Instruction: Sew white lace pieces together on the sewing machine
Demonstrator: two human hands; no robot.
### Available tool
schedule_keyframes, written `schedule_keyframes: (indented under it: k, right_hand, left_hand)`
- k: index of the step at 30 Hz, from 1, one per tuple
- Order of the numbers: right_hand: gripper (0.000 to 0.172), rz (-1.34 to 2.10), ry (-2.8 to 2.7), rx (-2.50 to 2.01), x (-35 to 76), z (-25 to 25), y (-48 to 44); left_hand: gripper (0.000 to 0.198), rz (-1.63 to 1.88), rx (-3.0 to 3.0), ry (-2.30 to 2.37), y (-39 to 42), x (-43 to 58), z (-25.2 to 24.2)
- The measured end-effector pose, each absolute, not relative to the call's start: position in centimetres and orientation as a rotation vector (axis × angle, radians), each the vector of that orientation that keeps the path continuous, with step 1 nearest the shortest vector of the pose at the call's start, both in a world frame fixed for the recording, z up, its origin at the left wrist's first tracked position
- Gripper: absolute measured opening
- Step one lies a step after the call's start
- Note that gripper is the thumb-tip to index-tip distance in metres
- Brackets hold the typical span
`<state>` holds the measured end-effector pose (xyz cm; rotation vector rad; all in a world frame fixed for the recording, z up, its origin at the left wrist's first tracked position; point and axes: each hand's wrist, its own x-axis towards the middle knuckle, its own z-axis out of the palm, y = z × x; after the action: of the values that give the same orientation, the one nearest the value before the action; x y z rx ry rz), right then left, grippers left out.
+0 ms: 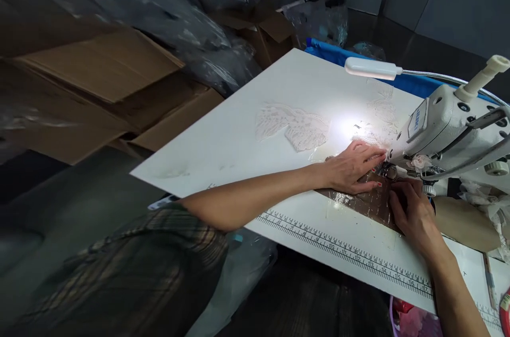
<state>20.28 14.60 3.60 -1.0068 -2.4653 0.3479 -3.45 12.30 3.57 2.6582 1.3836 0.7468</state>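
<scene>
My left hand (353,168) lies flat with its fingers spread, just left of the presser foot (388,169) of a white sewing machine (428,121). Beneath it is a brown, tape-covered patch (368,205) on the table. My right hand (416,215) rests at the right end of that patch, fingers curled in close to the foot; whatever they pinch, if anything, is hidden. Pale lace (306,128) lies on the white surface beyond my left forearm. More lace (380,108) is spread behind the needle area, partly washed out by the light.
A lit lamp (372,68) on a bendy metal neck hangs over the white table (223,148). A printed ruler (338,245) runs along the near edge. Cardboard boxes (107,66) and plastic sheeting stand left. A thin pencil-like tool (489,281) lies at lower right.
</scene>
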Motion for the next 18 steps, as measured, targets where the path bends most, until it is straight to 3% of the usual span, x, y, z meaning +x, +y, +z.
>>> schedule_keyframes:
  k: [12,18]
  right_hand:
    - [0.031,0.078,-2.465,-0.72,20.9,2.2,15.8]
    - [0.029,0.219,-2.517,-0.491,20.6,4.3,14.7]
  left_hand:
    - [0.065,0.389,2.691,1.316,15.6,-4.9,5.6]
    - [0.049,0.434,2.766,1.547,13.5,-5.9,6.5]
